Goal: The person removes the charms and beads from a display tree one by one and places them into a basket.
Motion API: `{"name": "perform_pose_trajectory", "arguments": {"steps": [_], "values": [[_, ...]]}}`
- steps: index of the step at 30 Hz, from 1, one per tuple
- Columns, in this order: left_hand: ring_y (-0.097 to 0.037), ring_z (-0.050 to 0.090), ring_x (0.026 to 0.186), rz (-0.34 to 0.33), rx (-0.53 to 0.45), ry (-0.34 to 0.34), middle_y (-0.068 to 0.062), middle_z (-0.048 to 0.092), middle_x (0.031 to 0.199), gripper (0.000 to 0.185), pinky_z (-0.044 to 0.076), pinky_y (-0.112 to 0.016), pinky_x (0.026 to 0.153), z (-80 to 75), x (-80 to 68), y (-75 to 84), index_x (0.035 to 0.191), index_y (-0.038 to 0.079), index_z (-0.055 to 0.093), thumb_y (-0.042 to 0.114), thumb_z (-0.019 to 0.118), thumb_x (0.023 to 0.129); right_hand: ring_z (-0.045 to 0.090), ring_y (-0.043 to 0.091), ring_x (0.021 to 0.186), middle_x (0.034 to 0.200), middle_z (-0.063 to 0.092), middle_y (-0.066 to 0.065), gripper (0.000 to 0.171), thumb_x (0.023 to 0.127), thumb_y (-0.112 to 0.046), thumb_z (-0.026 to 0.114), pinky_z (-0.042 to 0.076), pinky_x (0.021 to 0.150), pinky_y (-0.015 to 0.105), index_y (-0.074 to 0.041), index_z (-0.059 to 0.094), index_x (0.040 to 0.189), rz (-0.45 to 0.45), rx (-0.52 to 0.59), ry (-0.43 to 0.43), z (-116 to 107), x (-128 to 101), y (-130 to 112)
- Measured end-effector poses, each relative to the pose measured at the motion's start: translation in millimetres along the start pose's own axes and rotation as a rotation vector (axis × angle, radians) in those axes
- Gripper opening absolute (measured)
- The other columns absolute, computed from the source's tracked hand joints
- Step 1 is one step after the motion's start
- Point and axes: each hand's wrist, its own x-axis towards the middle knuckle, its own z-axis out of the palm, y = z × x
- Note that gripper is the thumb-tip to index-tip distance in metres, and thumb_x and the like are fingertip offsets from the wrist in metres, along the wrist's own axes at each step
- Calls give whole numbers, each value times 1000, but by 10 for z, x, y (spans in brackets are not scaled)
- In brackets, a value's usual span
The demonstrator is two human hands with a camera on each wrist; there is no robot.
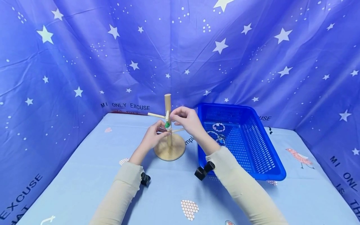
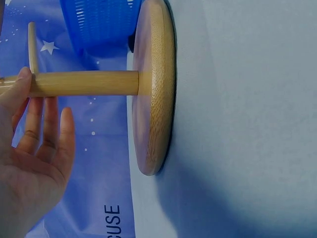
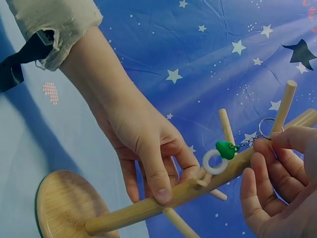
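1. Green-charmed keychain point(image 3: 225, 150) hangs pinched by its ring in the right hand point(image 3: 277, 173), just beside a peg, not yet hooked on.
2. Left hand point(image 3: 148, 148) grips the wooden stand point(image 1: 169, 137) post, steadying it.
3. More trinkets lie in the blue basket point(image 1: 264, 162) at 3 o'clock of the stand on the desk point(image 1: 84, 175).

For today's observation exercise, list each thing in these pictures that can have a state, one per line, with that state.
Wooden stand: upright on the table, steadied.
Left hand: holds the stand's post, thumb pressed on it.
Right hand: pinches the keychain's metal ring beside a peg.
Keychain: green charm and white ring dangling against the post, not yet hung.
Blue basket: upright, open, holding bead bracelets.
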Motion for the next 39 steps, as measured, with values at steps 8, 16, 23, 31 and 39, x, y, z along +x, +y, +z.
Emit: {"name": "perform_pose_trajectory", "arguments": {"steps": [8,16,23,31,39], "values": [[-40,69,102,4,17,2,-26,67,111,20,58,-45,89,7,1,-3,105,0,57,4,69,91,67,10,88,99,73,12,14,96,-13,65,61,82,34,0,67,102,-12,12,-45,-39,-80,-67],[-37,69,97,29,0,8,-24,69,105,17,58,-45,89,0,-37,34,103,-1,57,0,68,89,66,11,86,88,71,1,14,95,-11,65,61,83,37,1,67,102,-8,39,-83,-81,-160,-107],[-35,69,96,19,-15,16,-22,70,105,18,58,-42,89,5,-19,-29,102,0,58,1,70,89,67,10,84,85,70,-3,12,95,-10,65,61,84,40,1,67,100,-18,38,-122,-107,-205,-137],[-38,68,98,39,1,20,-25,69,106,18,55,-49,95,20,-17,-38,102,-1,57,3,70,90,68,12,84,89,72,4,12,95,-7,63,61,79,32,4,65,101,-65,24,-188,-118,-249,-173],[-35,69,97,33,-16,23,-22,69,105,18,57,-39,87,19,-16,-18,102,0,58,1,70,89,69,12,84,85,71,-1,12,95,-5,63,60,77,29,6,64,99,-73,48,-160,-208,-301,-147]]}}
